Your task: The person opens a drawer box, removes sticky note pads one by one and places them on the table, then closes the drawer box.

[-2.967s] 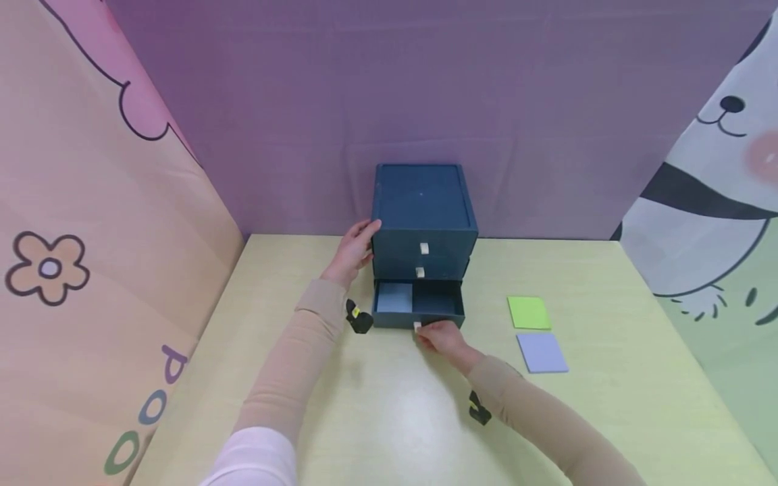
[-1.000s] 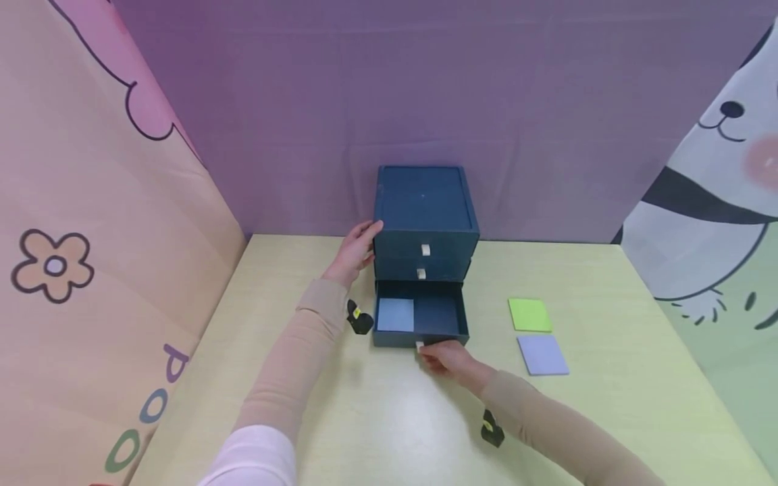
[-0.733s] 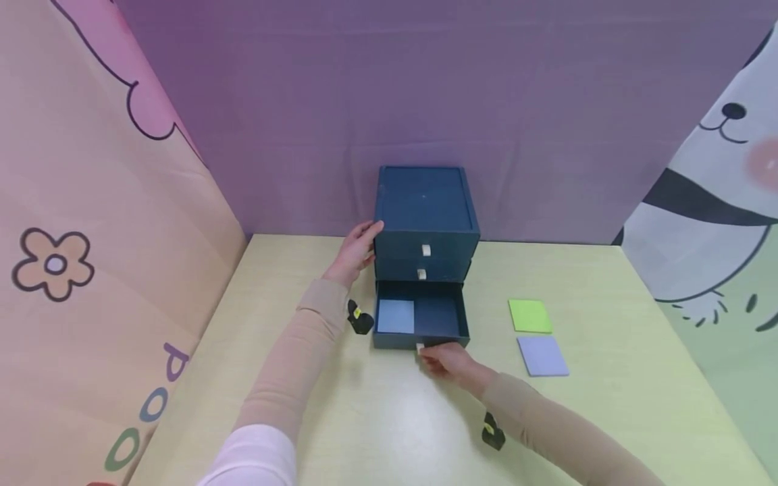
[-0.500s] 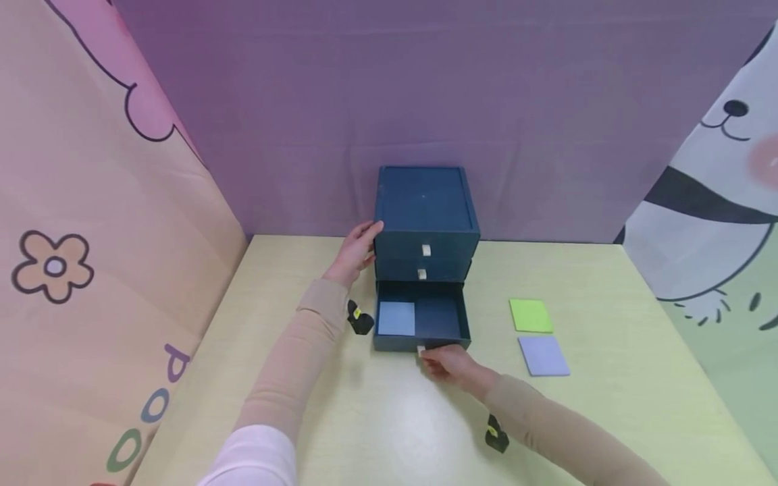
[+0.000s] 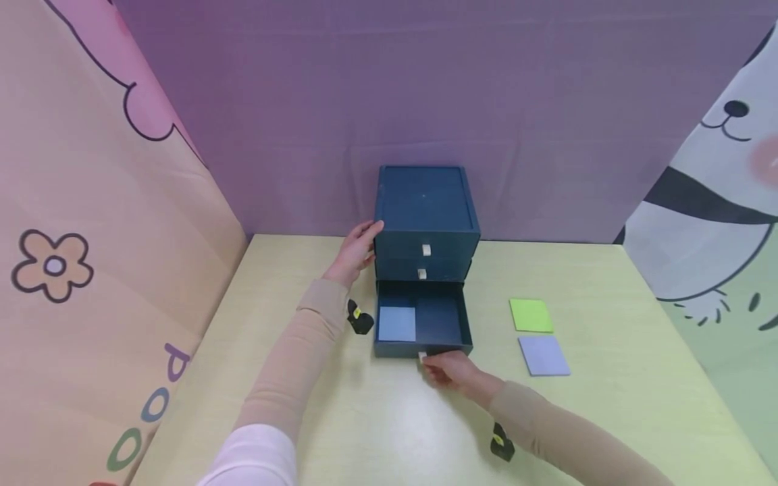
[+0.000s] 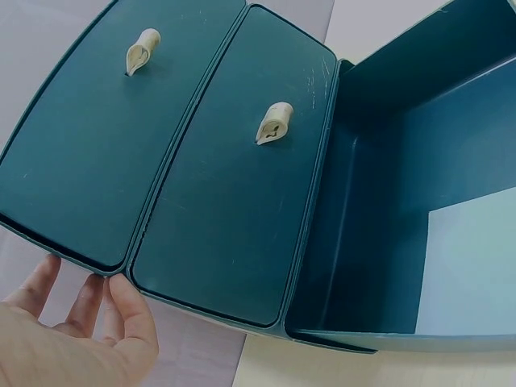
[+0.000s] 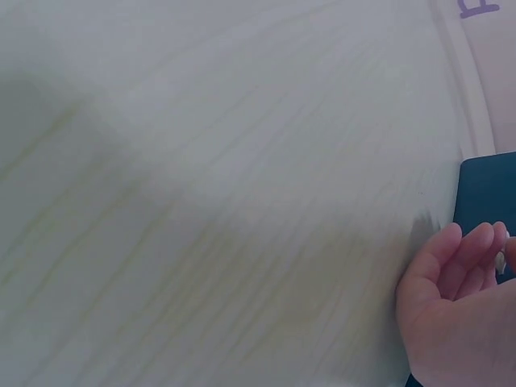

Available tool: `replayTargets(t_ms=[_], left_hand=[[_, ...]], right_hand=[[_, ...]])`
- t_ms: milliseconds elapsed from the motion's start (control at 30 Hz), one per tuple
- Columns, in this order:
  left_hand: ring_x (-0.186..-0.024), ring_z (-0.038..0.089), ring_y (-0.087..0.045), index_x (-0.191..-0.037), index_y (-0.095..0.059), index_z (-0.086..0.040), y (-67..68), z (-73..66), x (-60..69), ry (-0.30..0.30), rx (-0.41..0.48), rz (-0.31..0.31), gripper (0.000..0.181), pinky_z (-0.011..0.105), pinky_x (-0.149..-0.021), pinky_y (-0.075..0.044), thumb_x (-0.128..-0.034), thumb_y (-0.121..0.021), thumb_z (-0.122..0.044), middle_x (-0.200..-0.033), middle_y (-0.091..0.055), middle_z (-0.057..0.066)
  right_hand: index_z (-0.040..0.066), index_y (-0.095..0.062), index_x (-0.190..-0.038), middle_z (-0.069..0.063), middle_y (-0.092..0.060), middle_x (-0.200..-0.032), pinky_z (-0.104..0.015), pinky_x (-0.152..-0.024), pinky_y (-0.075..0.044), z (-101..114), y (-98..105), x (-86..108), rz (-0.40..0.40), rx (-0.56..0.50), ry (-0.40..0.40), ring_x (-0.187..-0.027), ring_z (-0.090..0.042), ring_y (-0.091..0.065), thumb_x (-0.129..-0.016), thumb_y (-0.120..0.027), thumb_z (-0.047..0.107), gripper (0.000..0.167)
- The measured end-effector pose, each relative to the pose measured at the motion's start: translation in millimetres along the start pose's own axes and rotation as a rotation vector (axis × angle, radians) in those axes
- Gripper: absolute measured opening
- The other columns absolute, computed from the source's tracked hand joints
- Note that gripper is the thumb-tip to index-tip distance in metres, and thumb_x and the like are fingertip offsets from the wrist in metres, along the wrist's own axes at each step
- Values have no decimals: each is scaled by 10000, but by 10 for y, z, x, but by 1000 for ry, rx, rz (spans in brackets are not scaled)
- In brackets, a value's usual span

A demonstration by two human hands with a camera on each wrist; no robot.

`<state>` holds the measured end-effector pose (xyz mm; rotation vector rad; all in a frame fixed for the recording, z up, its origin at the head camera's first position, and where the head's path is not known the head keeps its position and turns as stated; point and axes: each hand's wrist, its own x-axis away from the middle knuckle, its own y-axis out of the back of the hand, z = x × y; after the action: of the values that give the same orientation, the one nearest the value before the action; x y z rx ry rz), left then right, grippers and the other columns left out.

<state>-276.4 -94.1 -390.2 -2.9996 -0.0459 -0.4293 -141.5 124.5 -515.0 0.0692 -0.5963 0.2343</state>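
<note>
A dark blue cabinet (image 5: 425, 199) of small drawers stands by the back wall. Its bottom drawer (image 5: 442, 322) is pulled out toward me, with a light blue square pad (image 5: 398, 324) lying in its left part. My left hand (image 5: 352, 255) touches the cabinet's left side near the front; in the left wrist view that hand (image 6: 81, 339) has its fingertips against the edge. At the drawer's front, my right hand (image 5: 454, 371) pinches the pale pull tab (image 5: 422, 356). The right wrist view shows the curled hand (image 7: 459, 322) at its right edge, with the tab only partly visible.
Two shut drawers sit above, each with a pale tab (image 5: 426, 250). Right of the cabinet, a green square pad (image 5: 531, 315) and a lilac square pad (image 5: 543, 356) lie on the light wood table (image 5: 632, 405). A purple cloth wall (image 5: 340, 101) stands behind.
The bottom drawer has come farther out toward me, carrying the light blue pad, with my right hand drawing back on its tab. My left hand has stayed at the cabinet's side.
</note>
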Motion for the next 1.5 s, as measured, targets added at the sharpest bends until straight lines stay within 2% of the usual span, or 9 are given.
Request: replayTargets(t_ms=[200,367,867,1500], left_hand=[[-1315,307,-388,-1446,-387,-186,2,0,2,-8,3,-8,618,409,-1013,-394,-914,-601,-416,-1487,-378,40],[-1325,311,-379,-1444,-387,-188,7,-3,1,-6,-4,-6,627,425,-1039,-387,-908,-607,-427,-1495,-367,37],[-1326,310,-373,-1442,-392,-196,8,-1,1,6,-1,-5,620,414,-1032,-390,-908,-610,-421,-1499,-360,26],[-1320,317,-377,-1435,-404,-177,-2,15,-17,-9,16,-12,602,417,-1023,-390,-913,-610,-396,-1487,-378,43]], right_hand=[[-48,-647,-895,-7,-565,-665,-229,-583,-470,3,4,40,15,-29,-16,-595,-109,-511,-901,-601,77,134],[-22,-653,-877,-6,-568,-668,-234,-584,-471,4,-9,72,7,-4,-32,-602,-114,-519,-906,-601,92,129],[-59,-658,-907,6,-566,-656,-214,-586,-479,-36,-15,180,63,-17,-18,-594,-88,-515,-911,-596,97,168],[-26,-673,-906,8,-580,-672,-215,-603,-483,-92,20,239,106,-12,-35,-613,-87,-530,-913,-603,122,163]])
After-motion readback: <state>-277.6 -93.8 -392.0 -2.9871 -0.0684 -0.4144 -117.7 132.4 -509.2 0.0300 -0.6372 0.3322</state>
